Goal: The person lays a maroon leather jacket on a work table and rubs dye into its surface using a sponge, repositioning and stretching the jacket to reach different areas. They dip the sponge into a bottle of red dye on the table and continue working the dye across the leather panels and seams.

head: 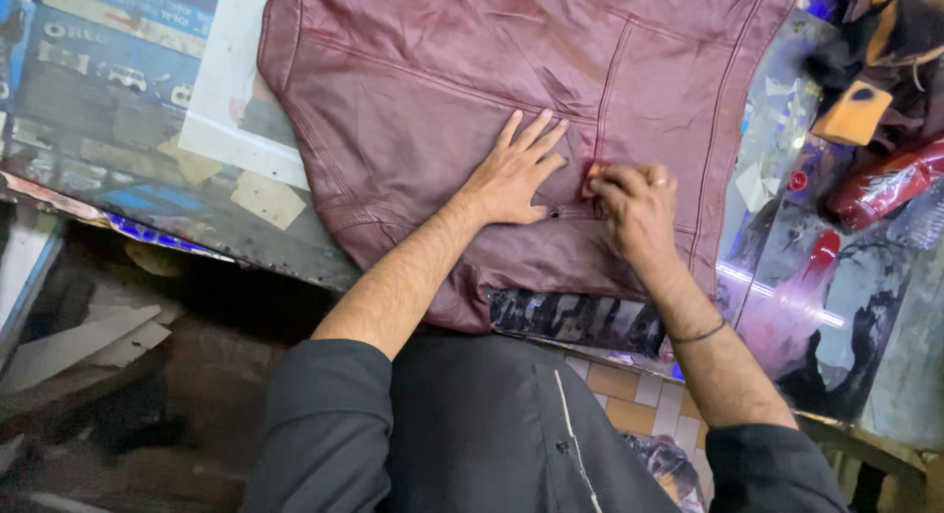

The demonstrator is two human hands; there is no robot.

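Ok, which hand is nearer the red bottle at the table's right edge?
Right. The right hand pinches at the jacket seam, on the side toward the red bottle, though well apart from it. The left hand lies flat on the jacket, farther away.

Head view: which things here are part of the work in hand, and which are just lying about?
In use:
maroon leather jacket
left hand, flat on it
right hand, pinching at a seam

Lying about:
red glossy bottle
black and orange cloth
white paper sheet
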